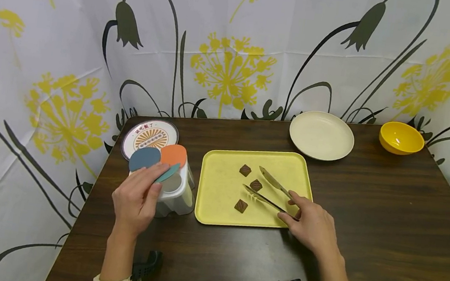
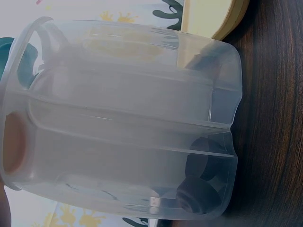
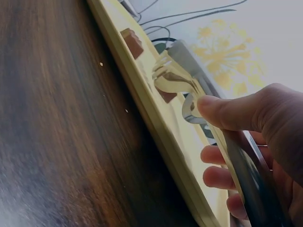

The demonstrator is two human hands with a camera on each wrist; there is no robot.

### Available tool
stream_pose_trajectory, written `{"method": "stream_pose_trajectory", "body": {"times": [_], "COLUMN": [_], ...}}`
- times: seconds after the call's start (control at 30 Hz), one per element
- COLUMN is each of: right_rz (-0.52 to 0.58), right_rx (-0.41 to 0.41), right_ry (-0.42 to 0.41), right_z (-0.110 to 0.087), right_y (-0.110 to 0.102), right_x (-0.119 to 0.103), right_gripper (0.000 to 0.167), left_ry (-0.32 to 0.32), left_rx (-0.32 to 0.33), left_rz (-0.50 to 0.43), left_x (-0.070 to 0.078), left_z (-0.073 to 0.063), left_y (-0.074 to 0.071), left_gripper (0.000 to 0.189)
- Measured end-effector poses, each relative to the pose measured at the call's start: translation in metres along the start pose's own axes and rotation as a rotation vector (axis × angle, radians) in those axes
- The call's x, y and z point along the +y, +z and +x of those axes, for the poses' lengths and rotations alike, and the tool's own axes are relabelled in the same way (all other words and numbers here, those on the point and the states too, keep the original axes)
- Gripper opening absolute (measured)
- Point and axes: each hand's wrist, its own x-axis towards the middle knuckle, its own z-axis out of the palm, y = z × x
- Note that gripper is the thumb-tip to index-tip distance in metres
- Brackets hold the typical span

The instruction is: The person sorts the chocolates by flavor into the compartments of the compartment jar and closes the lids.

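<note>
My left hand (image 1: 135,197) holds up the tilted teal lid (image 1: 167,173) of a clear divided container (image 1: 177,200), its fingertips and thumb at the lid's edge. The compartment beneath is uncovered. Dark rounded pieces (image 2: 199,194) lie at the bottom of another compartment. In my right hand (image 1: 311,224) are metal tongs (image 1: 274,182), their arms spread over a yellow tray (image 1: 217,167). Between the tong arms sits a square brown chocolate (image 1: 256,185). One chocolate (image 1: 245,170) lies behind it and another (image 1: 241,205) in front.
Blue (image 1: 144,158) and orange lids (image 1: 173,154) cover the container's rear compartments. Behind it lies a patterned white plate (image 1: 151,136). A cream plate (image 1: 321,136) and a yellow bowl (image 1: 401,138) stand at the back right of the dark wooden table (image 1: 386,235), before a floral curtain.
</note>
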Motion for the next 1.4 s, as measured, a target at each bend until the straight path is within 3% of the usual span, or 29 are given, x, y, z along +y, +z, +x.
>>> {"method": "stream_pose_trajectory", "body": {"times": [0.27, 0.7, 0.93, 1.4], "right_rz": [-0.019, -0.003, 0.001, 0.015], "right_rx": [0.042, 0.051, 0.102, 0.130], "right_ry": [-0.013, 0.043, 0.039, 0.019], "right_z": [-0.001, -0.001, 0.000, -0.001], "right_y": [0.006, 0.010, 0.012, 0.013], "right_x": [-0.004, -0.009, -0.009, -0.008], "right_gripper": [0.057, 0.046, 0.043, 0.041], "left_ry": [-0.006, -0.002, -0.005, -0.019], "left_rx": [-0.003, 0.007, 0.003, -0.013], "left_rz": [-0.001, 0.006, 0.001, 0.008], "left_x": [0.000, 0.000, 0.001, -0.001], "left_z": [0.000, -0.001, -0.001, -0.001], "left_y": [-0.001, 0.000, -0.001, 0.000], "left_gripper": [0.036, 0.037, 0.036, 0.040]}}
